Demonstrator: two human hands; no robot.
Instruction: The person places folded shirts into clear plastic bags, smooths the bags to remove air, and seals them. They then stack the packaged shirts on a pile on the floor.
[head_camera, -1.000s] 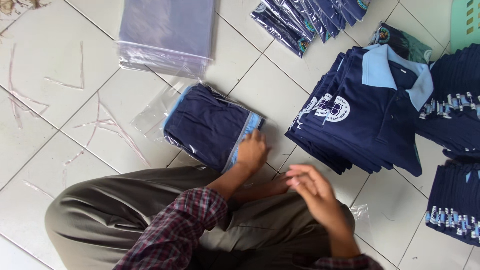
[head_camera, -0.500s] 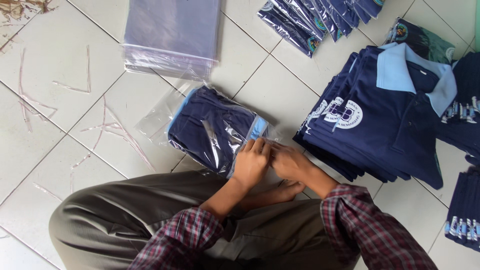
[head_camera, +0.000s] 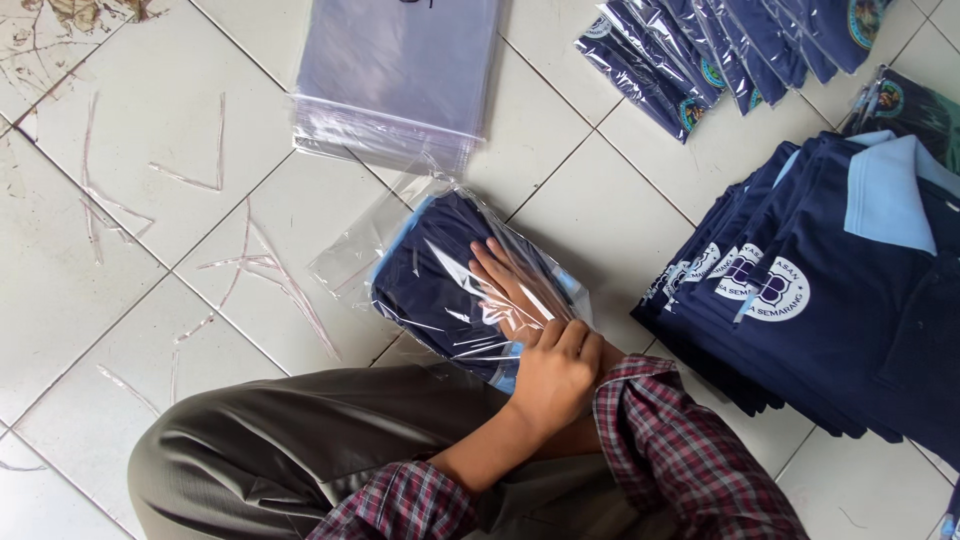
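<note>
A folded navy shirt (head_camera: 435, 290) with a light blue collar lies on the tiled floor inside a clear plastic bag (head_camera: 350, 262), just in front of my crossed legs. My right hand (head_camera: 503, 285) lies flat on the shirt with its fingers stretched out, seemingly under the plastic film at the bag's near end. My left hand (head_camera: 556, 374) is curled over the bag's near edge and pinches the plastic there, crossing over my right wrist. Both arms wear red plaid sleeves.
A stack of empty clear bags (head_camera: 400, 75) lies beyond the shirt. A pile of folded navy shirts (head_camera: 830, 300) with round badges sits at the right. Bagged shirts (head_camera: 700, 50) overlap at the top right. Thin plastic strips (head_camera: 255, 262) litter the tiles at the left.
My right hand has moved from the bag's corner to flat on the shirt. My left hand has shifted to the bag's near edge. The view has moved closer.
</note>
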